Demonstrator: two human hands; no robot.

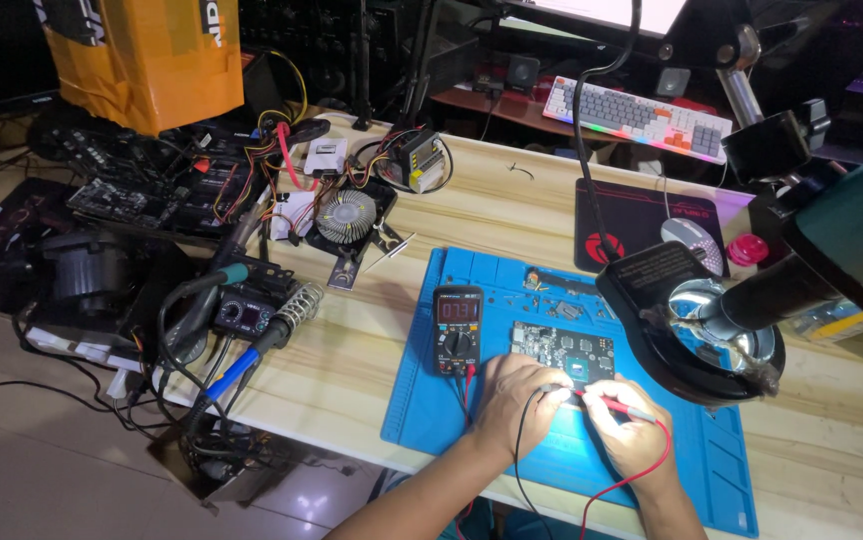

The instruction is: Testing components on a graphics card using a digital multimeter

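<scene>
**Probing a circuit board on the blue mat**

Left hand (514, 398) closed around a black probe, tip down at the near edge of the green circuit board (563, 350). Right hand (629, 432) pinching a red probe (624, 409), held low and nearly flat, tip pointing toward the same edge of the board. Hands close together, almost touching. Black lead (520, 455) looping down from the left hand; red lead (642, 472) curving off the right wrist and over the table edge.

Board lying flat on the blue work mat (702, 455), near its middle, dark chip facing up. Digital multimeter (458, 329) just left of the board, on the mat, display lit red, dial below.

Magnifier lamp (692, 320) on a black arm hanging over the right part of the mat. Small screws and parts (552, 290) scattered at the mat's far edge. Soldering station (245, 312) with coiled iron holder to the left on the wooden table (512, 210). Round heatsink fan (346, 216) farther back, beside a motherboard (152, 190) with coloured cables. Mouse (694, 240) on a dark pad and keyboard (638, 116) at the far right.
</scene>
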